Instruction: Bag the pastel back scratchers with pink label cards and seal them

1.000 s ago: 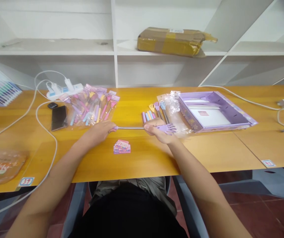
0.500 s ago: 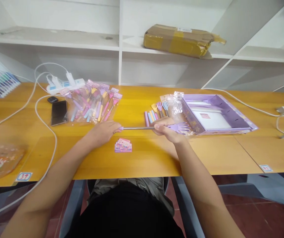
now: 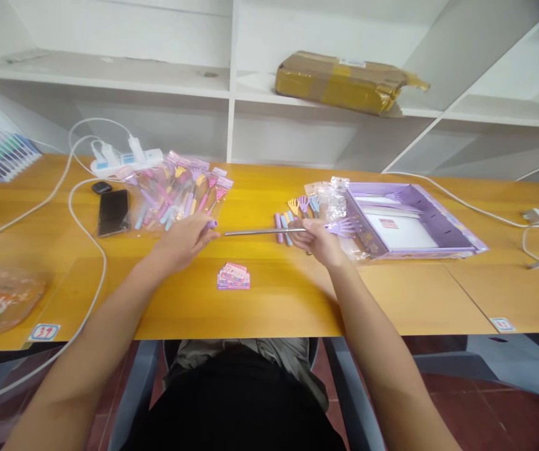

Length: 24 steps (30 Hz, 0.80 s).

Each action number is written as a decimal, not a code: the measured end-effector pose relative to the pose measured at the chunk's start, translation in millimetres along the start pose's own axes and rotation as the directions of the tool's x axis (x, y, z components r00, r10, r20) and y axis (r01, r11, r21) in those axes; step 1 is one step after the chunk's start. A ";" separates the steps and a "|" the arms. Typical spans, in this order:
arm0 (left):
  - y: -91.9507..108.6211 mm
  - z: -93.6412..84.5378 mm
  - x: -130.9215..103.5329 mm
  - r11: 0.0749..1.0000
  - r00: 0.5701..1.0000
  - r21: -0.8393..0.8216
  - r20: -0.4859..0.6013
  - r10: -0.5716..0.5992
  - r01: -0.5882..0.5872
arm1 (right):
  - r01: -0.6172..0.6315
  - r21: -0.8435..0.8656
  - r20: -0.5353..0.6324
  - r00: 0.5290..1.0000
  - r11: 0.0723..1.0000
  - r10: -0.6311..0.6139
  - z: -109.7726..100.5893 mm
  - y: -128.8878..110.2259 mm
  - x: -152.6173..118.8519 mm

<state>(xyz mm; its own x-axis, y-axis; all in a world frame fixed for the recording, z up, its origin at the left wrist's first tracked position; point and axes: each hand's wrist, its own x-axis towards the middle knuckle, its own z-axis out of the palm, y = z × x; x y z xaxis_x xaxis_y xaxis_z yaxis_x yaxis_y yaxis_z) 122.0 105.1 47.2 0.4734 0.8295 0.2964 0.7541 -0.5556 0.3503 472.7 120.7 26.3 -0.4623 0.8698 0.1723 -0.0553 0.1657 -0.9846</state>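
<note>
My right hand is closed round the metal rod of a back scratcher, whose purple hand-shaped head sticks out to the right. The rod's bare left end points at my left hand, with a small gap between. Pinched in my left hand is a purple handle, mostly hidden by the fingers. Behind my right hand lie several coloured handles and small hand-shaped heads. Small pink cards lie in a pile in front of the rod.
Bagged back scratchers lie at the left, beside a phone and a power strip with white cables. On the right stands an open purple box. A taped carton rests on the shelf above.
The purple handle has come off the rod's left end, and my left hand has moved left and up with it. My right hand still holds the rod, slightly further right.
</note>
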 end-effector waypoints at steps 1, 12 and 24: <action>0.0 -2.1 0.1 1.000 1.000 -0.010 0.000 -0.005 0.005 | 0.018 0.042 0.001 1.000 0.999 -0.018 -0.3 -2.3 0.1; 15.5 9.8 -4.4 0.961 0.966 -0.237 0.183 0.185 -0.140 | 0.006 0.013 0.115 0.993 1.000 -0.008 15.1 4.9 3.1; 20.1 24.4 -8.7 0.965 0.977 -0.232 0.143 0.160 -0.124 | -0.053 -0.126 0.037 0.998 0.991 0.058 36.2 15.8 6.5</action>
<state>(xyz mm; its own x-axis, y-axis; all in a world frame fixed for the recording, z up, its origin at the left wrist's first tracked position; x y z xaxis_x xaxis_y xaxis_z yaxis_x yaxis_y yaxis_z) 144.2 88.1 30.0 0.6478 0.7298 0.2186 0.5631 -0.6520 0.5078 436.8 112.1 10.9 -0.4976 0.8600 0.1135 0.0811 0.1764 -0.9810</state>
